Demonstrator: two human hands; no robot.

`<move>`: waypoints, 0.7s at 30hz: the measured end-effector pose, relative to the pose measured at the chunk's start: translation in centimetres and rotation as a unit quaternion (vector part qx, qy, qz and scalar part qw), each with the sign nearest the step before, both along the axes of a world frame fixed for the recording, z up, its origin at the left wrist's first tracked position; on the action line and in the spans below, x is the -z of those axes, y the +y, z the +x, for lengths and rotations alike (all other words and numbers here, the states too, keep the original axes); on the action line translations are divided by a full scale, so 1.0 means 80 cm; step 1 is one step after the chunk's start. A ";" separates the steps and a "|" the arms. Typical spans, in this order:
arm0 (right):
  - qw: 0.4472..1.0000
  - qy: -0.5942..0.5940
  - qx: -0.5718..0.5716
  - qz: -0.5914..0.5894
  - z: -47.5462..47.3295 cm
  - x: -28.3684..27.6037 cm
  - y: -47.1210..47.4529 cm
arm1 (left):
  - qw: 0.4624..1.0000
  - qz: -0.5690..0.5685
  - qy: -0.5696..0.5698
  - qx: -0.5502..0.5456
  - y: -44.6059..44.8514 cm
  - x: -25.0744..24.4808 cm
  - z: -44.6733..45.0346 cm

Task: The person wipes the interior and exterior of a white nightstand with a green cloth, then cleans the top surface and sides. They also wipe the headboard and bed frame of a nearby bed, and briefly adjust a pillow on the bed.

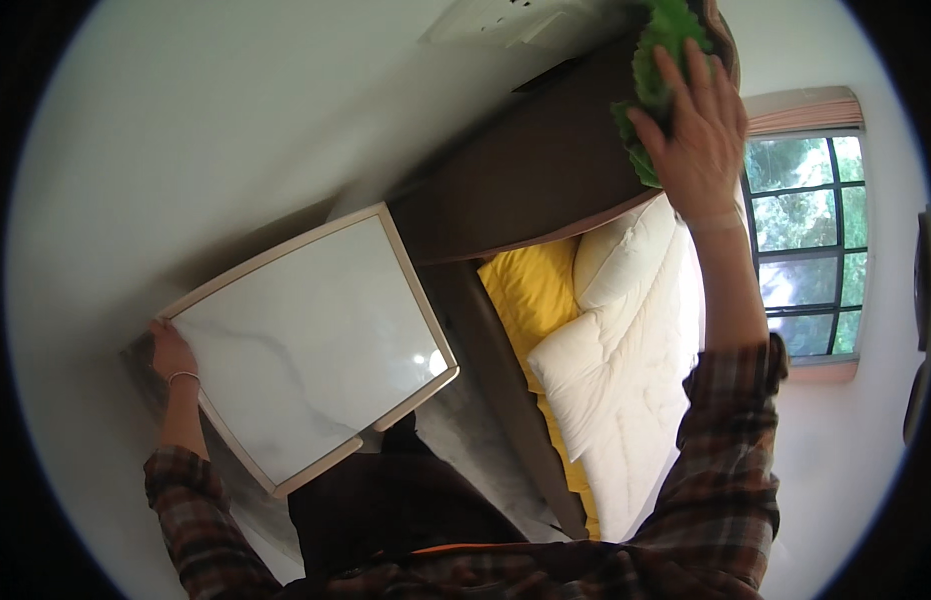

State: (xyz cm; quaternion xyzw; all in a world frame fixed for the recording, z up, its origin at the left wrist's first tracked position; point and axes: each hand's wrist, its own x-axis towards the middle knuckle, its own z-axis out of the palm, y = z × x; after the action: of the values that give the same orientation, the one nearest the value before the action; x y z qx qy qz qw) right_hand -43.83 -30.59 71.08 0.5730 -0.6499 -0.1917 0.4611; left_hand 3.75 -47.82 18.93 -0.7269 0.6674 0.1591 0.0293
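Observation:
My right hand [702,139] lies spread over a green cloth [664,71] with scalloped edges, on the top end of a dark brown headboard [540,150]. The cloth spreads beyond my fingertips and thumb, and its far end reaches the picture's upper rim. At the left, my left hand [173,351] grips the corner of a bedside table [308,337] with a white marble-patterned top and a pale beige rim. Light reflects from that glossy top.
Beside the headboard is a bed with a yellow sheet [529,292], a cream pillow [623,255] and a cream quilt [623,382]. Its brown side rail [503,382] runs near my legs. A wall [210,135] stands behind the table; a window [803,247] is at the right.

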 end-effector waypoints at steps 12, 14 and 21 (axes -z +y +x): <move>0.990 0.090 0.091 0.059 -0.051 0.117 -0.026 | 0.992 -0.077 0.049 0.092 0.008 0.029 0.023; 0.992 0.048 0.074 0.095 -0.055 0.178 -0.022 | 0.996 -0.028 -0.035 0.081 0.003 0.029 0.023; 0.982 -0.050 0.089 0.158 -0.079 0.367 -0.012 | 0.982 -0.164 0.031 0.089 -0.009 0.033 0.024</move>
State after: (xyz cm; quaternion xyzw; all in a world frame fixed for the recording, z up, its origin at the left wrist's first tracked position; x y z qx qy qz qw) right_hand -50.17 -31.58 41.69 0.5871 -0.6822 -0.3038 0.3124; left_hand 5.64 -48.52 16.28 -0.6541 0.7473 0.0663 -0.0966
